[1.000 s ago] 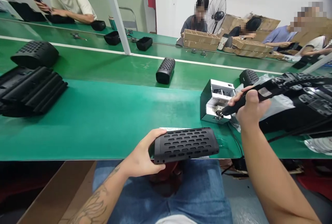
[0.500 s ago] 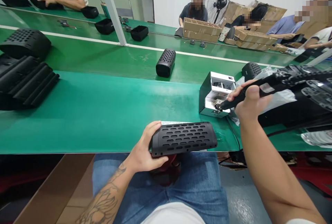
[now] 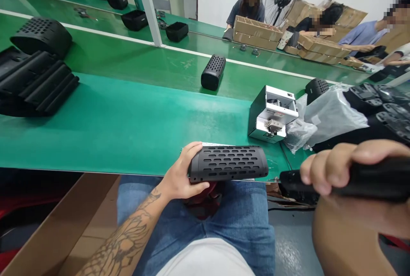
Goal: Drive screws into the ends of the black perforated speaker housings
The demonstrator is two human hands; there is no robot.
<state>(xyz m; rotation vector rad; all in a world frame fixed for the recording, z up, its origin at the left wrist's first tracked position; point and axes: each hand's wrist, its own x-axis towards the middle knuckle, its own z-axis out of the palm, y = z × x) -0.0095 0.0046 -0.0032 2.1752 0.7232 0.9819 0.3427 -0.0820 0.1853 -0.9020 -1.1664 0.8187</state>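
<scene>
My left hand (image 3: 183,173) grips the left end of a black perforated housing (image 3: 229,163), which lies at the bench's front edge with its slotted face up. A white sheet (image 3: 218,144) shows a little behind it. In my right hand (image 3: 339,173) is a black electric screwdriver (image 3: 374,180), held level with its thin bit pointing left at the housing's right end. I cannot tell whether the bit touches the housing. Behind the screwdriver stands a white and black screw feeder (image 3: 272,116).
Black slotted parts (image 3: 35,82) are stacked on the left. Another perforated housing (image 3: 213,72) stands on the green belt beyond the bench. Plastic bags (image 3: 336,114) and black parts (image 3: 392,116) crowd the right. Several people work across the line beside cardboard boxes (image 3: 256,33).
My right hand has brought the screwdriver away from the screw feeder, towards me and down to the housing's right end. My left hand keeps its grip. The view has shifted slightly.
</scene>
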